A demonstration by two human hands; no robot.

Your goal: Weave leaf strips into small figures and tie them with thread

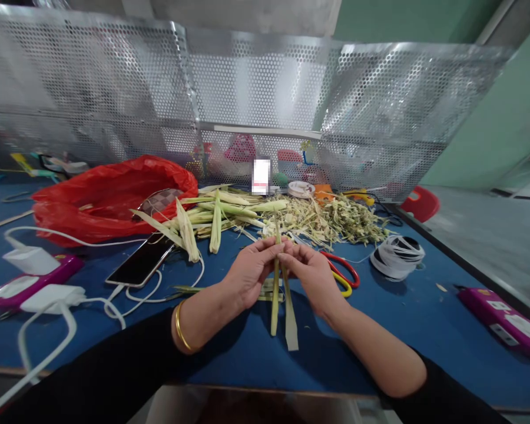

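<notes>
Above the front of the blue table, my left hand pinches a narrow, folded, green-yellow husk strip that hangs down and also pokes up past the fingertips. My right hand is closed against it, pinching a paler, flatter strip that widens toward its lower end. The fingertips of both hands meet where the strips come together. Red-handled scissors and a yellow handle lie partly hidden behind my right hand. Behind the hands lies a pile of long green husks.
A heap of shredded dry pieces lies behind the hands. On the left are a red plastic bag, a phone with white cables and a purple power strip. At right are a white ribbon roll and another purple strip.
</notes>
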